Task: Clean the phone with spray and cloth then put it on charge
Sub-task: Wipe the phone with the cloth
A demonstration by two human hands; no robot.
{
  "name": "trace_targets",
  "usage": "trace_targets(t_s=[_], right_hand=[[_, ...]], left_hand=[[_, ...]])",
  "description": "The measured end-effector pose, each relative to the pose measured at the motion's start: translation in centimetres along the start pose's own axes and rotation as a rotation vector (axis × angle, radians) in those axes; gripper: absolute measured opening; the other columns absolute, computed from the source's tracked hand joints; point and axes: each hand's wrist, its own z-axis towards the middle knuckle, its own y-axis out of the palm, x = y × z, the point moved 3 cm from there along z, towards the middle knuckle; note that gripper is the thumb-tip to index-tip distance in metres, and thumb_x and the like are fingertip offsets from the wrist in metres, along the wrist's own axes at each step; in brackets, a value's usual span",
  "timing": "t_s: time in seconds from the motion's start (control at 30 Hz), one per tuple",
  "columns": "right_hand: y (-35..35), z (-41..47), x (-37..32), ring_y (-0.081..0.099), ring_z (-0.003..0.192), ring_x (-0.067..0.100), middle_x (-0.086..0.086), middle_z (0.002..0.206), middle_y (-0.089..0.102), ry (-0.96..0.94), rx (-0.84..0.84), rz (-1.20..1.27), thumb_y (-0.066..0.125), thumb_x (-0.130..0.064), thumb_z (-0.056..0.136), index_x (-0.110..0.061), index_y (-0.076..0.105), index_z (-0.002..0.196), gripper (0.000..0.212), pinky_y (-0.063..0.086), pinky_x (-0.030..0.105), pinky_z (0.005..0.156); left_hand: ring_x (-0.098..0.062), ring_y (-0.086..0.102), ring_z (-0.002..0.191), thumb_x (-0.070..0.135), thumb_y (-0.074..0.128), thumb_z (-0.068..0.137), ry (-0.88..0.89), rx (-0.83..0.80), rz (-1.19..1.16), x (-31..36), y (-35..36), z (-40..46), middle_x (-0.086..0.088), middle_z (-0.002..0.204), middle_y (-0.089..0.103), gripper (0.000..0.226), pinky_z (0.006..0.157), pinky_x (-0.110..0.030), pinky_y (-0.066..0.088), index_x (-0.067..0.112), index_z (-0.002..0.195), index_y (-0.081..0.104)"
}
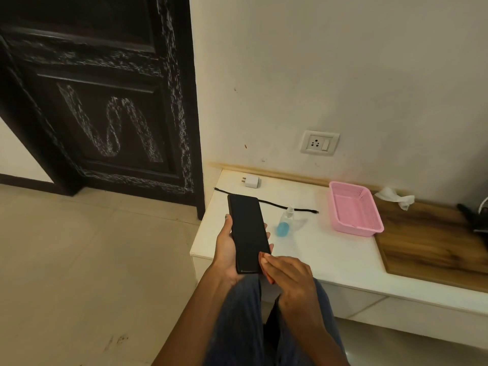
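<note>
i'm on the wiping step, and to do it well i should run the cloth (265, 268) in long even strokes from the near end of the phone (248, 233) to the far end, pressing lightly and keeping the screen flat toward me so i can spot smears against the dark glass. the corners and edges probably need a pass too, and i'd judge the grip must stay firm, since the phone hangs over the front left corner of the desk (330, 249) and past it, above my knees.

my left hand (227, 249) is wrapped round the phone from below, thumb along the left side, fingertips showing at the right side. my right hand (290, 276) lies with fingers fairly straight on the orange cloth, pressing it against the phone's near right corner.

the spray bottle (284, 223) stands on the desk just right of the phone. the black cable (274, 206) lies behind it, the white plug (250, 181) sits by the back left corner, and the wall socket (320, 142) is above the desk, so charging is not yet begun.
</note>
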Motion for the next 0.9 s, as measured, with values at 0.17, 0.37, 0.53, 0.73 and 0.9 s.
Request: trace_targets(t_s=[0.17, 0.37, 0.53, 0.73, 0.9], right_hand=[[1.3, -0.4, -2.2, 0.068, 0.091, 0.026, 0.01, 0.099, 0.072, 0.051, 0.013, 0.078, 0.04, -0.022, 0.097, 0.001, 0.072, 0.095, 0.039, 0.053, 0.031, 0.083], [1.6, 0.1, -2.5, 0.067, 0.096, 0.02, 0.007, 0.103, 0.072, 0.023, -0.067, 0.159, 0.074, -0.001, 0.074, -0.003, 0.072, 0.099, 0.026, 0.046, 0.019, 0.091], [1.7, 3.0, -0.8, 0.061, 0.107, 0.021, 0.016, 0.114, 0.064, 0.106, -0.11, 0.275, 0.065, 0.009, 0.078, 0.0, 0.063, 0.112, 0.035, 0.04, 0.016, 0.098], [2.0, 1.6, -2.1, 0.062, 0.104, 0.021, 0.007, 0.113, 0.068, 0.019, -0.112, 0.204, 0.075, 0.004, 0.072, -0.004, 0.067, 0.11, 0.04, 0.048, 0.028, 0.093], [1.7, 2.3, -1.5, 0.064, 0.103, 0.024, 0.005, 0.11, 0.069, -0.032, -0.108, 0.142, 0.079, 0.004, 0.066, -0.004, 0.068, 0.107, 0.043, 0.045, 0.028, 0.094]], left_hand=[[-0.027, 0.062, 0.085, 0.066, 0.034, 0.089, 0.024, 0.018, 0.068, 0.0, 0.2, 0.2, -0.016, 0.104, 0.066, 0.074, 0.079, -0.041, 0.051, 0.004, 0.122, 0.058], [-0.026, 0.063, 0.083, 0.065, 0.035, 0.089, 0.054, 0.022, 0.08, -0.1, -0.1, 0.1, -0.016, 0.101, 0.066, 0.075, 0.079, -0.04, 0.052, 0.003, 0.123, 0.057], [-0.027, 0.066, 0.089, 0.066, 0.039, 0.088, -0.002, -0.015, 0.058, -0.7, 0.4, -0.3, -0.016, 0.1, 0.067, 0.074, 0.082, -0.036, 0.052, 0.002, 0.119, 0.061], [-0.027, 0.061, 0.092, 0.066, 0.034, 0.09, 0.05, -0.041, 0.084, 0.3, 0.1, 0.0, -0.016, 0.107, 0.064, 0.077, 0.089, -0.04, 0.047, 0.003, 0.128, 0.054], [-0.027, 0.062, 0.094, 0.066, 0.035, 0.089, 0.056, -0.074, 0.074, 0.7, 0.3, -0.1, -0.017, 0.112, 0.062, 0.077, 0.088, -0.039, 0.048, 0.003, 0.128, 0.055]])
